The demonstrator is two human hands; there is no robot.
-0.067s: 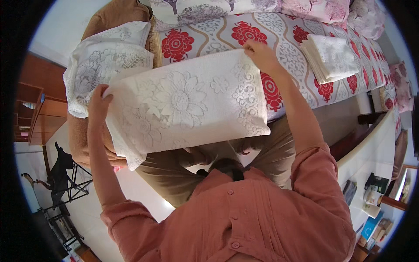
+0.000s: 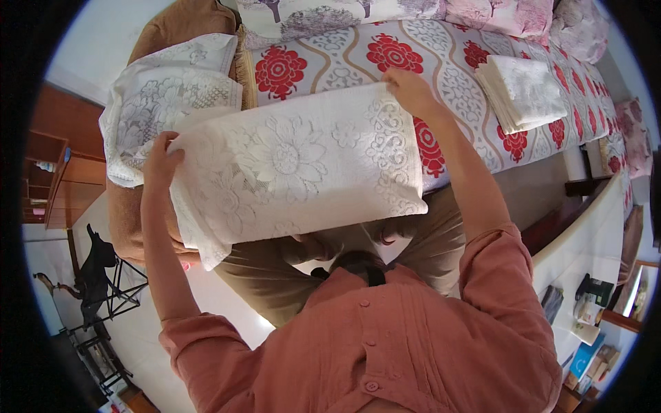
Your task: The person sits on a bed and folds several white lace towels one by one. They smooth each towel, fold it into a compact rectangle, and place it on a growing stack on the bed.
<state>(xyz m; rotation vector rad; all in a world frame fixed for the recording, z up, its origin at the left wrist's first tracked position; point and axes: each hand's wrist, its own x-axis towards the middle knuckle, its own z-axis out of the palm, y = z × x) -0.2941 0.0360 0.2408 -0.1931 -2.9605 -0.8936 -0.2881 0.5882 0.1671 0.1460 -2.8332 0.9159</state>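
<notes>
Holding white lace cloth [image 2: 289, 162] over edge of sofa [image 2: 344, 65], you pinched left end with left hand [image 2: 163, 160], far right corner with right hand [image 2: 411, 92]; uneven pull might have creased slack lower left.

A long sofa seat [image 2: 330, 65], covered in pale grey fabric with red flowers and beige scrollwork, stretches from eleven to three o'clock. A folded stack of white lace cloth [image 2: 527, 89] lies on it at two. Along its far edge sit a white cushion with purple trees [image 2: 303, 26] at twelve and a pink-printed cushion [image 2: 499, 15] between one and two. The brown plush armrest [image 2: 124, 220], from nine to eleven, carries a rumpled white lace cover [image 2: 175, 100] at ten.
</notes>
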